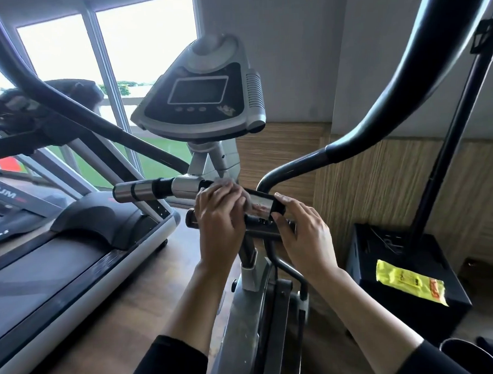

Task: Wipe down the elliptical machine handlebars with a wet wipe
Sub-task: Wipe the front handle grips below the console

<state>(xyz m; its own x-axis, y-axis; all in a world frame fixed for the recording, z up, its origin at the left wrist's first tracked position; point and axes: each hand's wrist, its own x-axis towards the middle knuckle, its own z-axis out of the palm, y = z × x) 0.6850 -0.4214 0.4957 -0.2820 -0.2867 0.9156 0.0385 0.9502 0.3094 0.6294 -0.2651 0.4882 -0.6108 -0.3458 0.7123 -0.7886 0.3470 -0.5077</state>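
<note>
Head view, looking down at an elliptical machine. The left hand (218, 216) has its fingers curled around a pale wet wipe (246, 201), pressing it against the short handlebar grip (261, 204) just below the console (198, 90), near the centre post. The right hand (303, 232) pinches the outer end of that same grip between thumb and fingers. A yellow packet (410, 281) lies on a black box (384, 254) to the right. A treadmill (73, 251) stands on the left.
</note>
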